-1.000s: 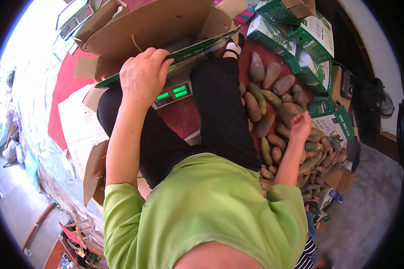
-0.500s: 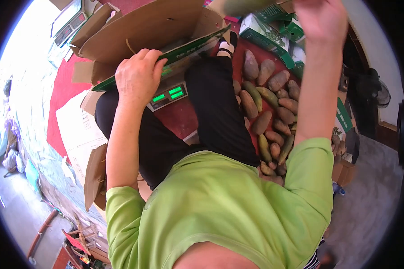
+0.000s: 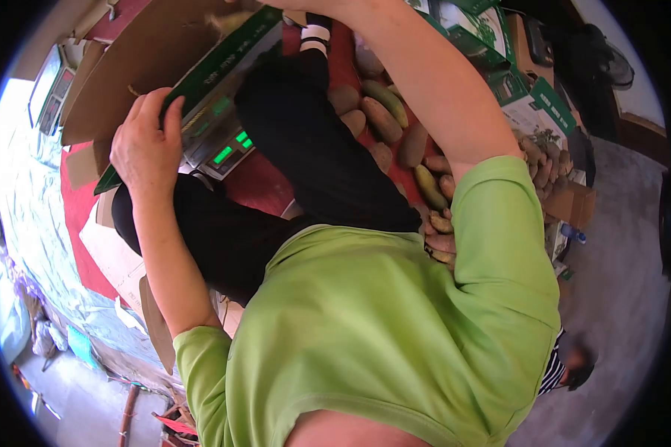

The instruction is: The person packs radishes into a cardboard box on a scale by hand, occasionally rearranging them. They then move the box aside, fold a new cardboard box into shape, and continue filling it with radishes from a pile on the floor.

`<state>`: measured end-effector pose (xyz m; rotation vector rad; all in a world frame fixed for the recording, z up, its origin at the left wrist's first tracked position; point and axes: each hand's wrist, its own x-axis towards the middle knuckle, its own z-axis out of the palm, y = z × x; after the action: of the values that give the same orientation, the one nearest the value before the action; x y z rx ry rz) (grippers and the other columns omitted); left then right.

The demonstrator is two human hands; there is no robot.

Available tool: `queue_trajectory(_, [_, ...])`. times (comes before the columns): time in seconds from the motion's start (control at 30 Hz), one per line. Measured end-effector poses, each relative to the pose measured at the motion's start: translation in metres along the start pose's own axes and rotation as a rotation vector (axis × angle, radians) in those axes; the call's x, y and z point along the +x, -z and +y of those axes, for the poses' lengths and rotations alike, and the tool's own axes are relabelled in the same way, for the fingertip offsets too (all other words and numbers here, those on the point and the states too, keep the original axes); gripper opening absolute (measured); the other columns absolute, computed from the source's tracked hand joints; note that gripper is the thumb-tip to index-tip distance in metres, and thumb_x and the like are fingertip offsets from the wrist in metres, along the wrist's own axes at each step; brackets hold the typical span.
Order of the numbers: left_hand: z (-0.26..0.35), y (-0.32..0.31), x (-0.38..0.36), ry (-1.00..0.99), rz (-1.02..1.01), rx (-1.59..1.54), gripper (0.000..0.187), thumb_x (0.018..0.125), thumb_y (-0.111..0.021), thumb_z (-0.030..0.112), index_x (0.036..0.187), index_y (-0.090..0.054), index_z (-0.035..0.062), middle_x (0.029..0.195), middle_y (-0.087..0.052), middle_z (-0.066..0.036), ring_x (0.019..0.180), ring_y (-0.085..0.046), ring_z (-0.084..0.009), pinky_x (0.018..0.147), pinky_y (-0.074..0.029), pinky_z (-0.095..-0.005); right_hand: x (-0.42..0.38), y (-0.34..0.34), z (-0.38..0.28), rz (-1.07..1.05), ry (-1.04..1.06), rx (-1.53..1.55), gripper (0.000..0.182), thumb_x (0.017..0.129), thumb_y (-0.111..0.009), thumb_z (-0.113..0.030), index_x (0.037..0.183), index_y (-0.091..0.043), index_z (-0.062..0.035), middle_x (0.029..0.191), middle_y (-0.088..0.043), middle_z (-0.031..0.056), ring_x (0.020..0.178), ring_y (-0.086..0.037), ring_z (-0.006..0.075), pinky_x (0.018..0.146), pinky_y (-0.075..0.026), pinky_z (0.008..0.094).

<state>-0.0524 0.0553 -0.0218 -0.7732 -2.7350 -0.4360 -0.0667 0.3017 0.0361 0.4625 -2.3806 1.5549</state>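
My left hand [image 3: 147, 145] grips the near wall of an open cardboard box [image 3: 138, 63], its thumb apart from the fingers along the green-printed edge. My right hand [image 3: 324, 6] reaches over the far right end of this box at the top of the view. Its fingers are mostly cut off, so what they hold is hidden. A blurred yellowish shape [image 3: 230, 24] shows inside the box near that hand. Below the near wall, a digital scale [image 3: 227, 155] glows with green numbers, between my black-trousered legs. Long brown and green tuber-like produce [image 3: 414, 145] lies to the right.
Green-and-white printed cartons [image 3: 477, 33] stand at the upper right. More produce [image 3: 548, 164] is piled beyond my right arm, by a brown carton [image 3: 570, 205]. A second scale [image 3: 52, 93] is at the upper left. Red covering [image 3: 257, 186] lies under the scale. A fan [image 3: 608, 59] stands far right.
My right hand, with a blurred greenish thing beside it, has swung left over the box. The view has shifted, so the box and my left hand appear further left; the left hand keeps its grip.
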Motion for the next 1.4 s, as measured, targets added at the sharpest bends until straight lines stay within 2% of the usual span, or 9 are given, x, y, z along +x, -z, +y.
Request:
queue_trajectory(0.1, [0.006, 0.003, 0.0, 0.024, -0.029, -0.004, 0.019, 0.086, -0.063, 0.029, 0.097, -0.067, 0.0149, 0.091, -0.066, -0.004, 0.082, -0.064, -0.0294, 0.071, -0.049, -0.0388, -0.034, 0.028, 0.027, 0.115, -0.115, 0.152, 0.02, 0.092, -0.058, -0.019, 0.093, -0.061, 0.0002, 0.076, -0.063, 0.0042, 0.067, -0.058, 0.0103, 0.061, -0.047, 0.0238])
queue_trajectory(0.3, [0.002, 0.001, 0.001, 0.059, -0.088, -0.032, 0.022, 0.089, -0.061, 0.03, 0.104, -0.066, 0.0147, 0.1, -0.067, -0.005, 0.092, -0.065, -0.0257, 0.077, -0.049, -0.0345, -0.189, 0.102, 0.108, 0.35, -0.536, -0.007, 0.017, 0.091, -0.059, -0.013, 0.103, -0.058, -0.0007, 0.092, -0.063, 0.0066, 0.077, -0.06, 0.0115, 0.066, -0.05, 0.0244])
queue_trajectory(0.37, [-0.001, -0.003, 0.001, 0.032, -0.052, 0.025, 0.023, 0.089, -0.061, 0.032, 0.104, -0.067, 0.0149, 0.101, -0.068, -0.005, 0.092, -0.065, -0.0256, 0.078, -0.049, -0.0344, -0.256, 0.099, 0.13, 0.437, -0.652, -0.252, 0.016, 0.092, -0.054, -0.017, 0.094, -0.059, -0.0017, 0.077, -0.058, 0.0043, 0.071, -0.055, 0.0168, 0.068, -0.045, 0.0312])
queue_trajectory(0.43, [0.005, -0.003, 0.0, -0.013, -0.008, 0.008, 0.021, 0.088, -0.062, 0.03, 0.1, -0.067, 0.0135, 0.095, -0.068, -0.005, 0.086, -0.066, -0.0269, 0.072, -0.05, -0.0353, -0.319, 0.099, 0.139, 0.41, -0.791, -0.504, 0.019, 0.086, -0.058, -0.02, 0.093, -0.064, -0.0036, 0.083, -0.068, 0.0111, 0.08, -0.064, 0.027, 0.072, -0.049, 0.0355])
queue_trajectory(0.57, [-0.002, -0.007, 0.0, 0.042, -0.027, -0.024, 0.022, 0.089, -0.063, 0.031, 0.101, -0.068, 0.0128, 0.094, -0.069, -0.004, 0.085, -0.067, -0.0236, 0.072, -0.05, -0.0338, -0.449, 0.075, 0.162, 0.341, -1.135, -0.522, 0.021, 0.083, -0.061, -0.022, 0.093, -0.065, -0.0041, 0.089, -0.067, 0.0171, 0.089, -0.063, 0.035, 0.077, -0.049, 0.0402])
queue_trajectory(0.7, [-0.003, -0.01, 0.0, 0.013, 0.004, 0.02, 0.023, 0.09, -0.062, 0.032, 0.101, -0.068, 0.0121, 0.093, -0.069, -0.004, 0.082, -0.067, -0.0203, 0.07, -0.049, -0.0312, -0.53, 0.036, 0.149, 0.181, -1.555, -0.531, 0.029, 0.083, -0.064, -0.026, 0.102, -0.065, -0.0044, 0.094, -0.066, 0.0213, 0.093, -0.063, 0.0354, 0.085, -0.048, 0.041])
queue_trajectory(0.8, [-0.004, -0.011, 0.0, 0.008, 0.014, 0.004, 0.024, 0.09, -0.062, 0.031, 0.101, -0.068, 0.0113, 0.092, -0.069, -0.005, 0.08, -0.067, -0.0211, 0.068, -0.05, -0.0315, -0.58, 0.009, 0.14, 0.023, -1.668, -0.492, 0.041, 0.078, -0.07, -0.033, 0.109, -0.063, -0.0069, 0.106, -0.065, 0.0168, 0.099, -0.063, 0.0308, 0.086, -0.048, 0.039])
queue_trajectory(1.0, [-0.01, -0.015, 0.001, 0.004, 0.064, -0.022, 0.021, 0.088, -0.065, 0.03, 0.098, -0.069, 0.0121, 0.09, -0.07, -0.005, 0.08, -0.068, -0.0212, 0.069, -0.05, -0.0317, -0.555, -0.032, 0.098, -0.255, -1.858, -0.724, 0.065, 0.072, -0.075, -0.038, 0.13, -0.052, -0.0172, 0.143, -0.037, 0.0104, 0.132, -0.035, 0.0329, 0.102, -0.039, 0.047])
queue_trajectory(1.4, [0.002, -0.004, 0.001, 0.037, 0.017, 0.027, 0.018, 0.087, -0.065, 0.029, 0.098, -0.069, 0.0144, 0.091, -0.069, -0.004, 0.084, -0.067, -0.0226, 0.073, -0.05, -0.0316, -0.569, -0.068, 0.123, -0.375, -1.769, -0.8, 0.047, 0.074, -0.071, -0.023, 0.117, -0.053, -0.0169, 0.126, -0.051, 0.0072, 0.122, -0.045, 0.0289, 0.092, -0.044, 0.0481])
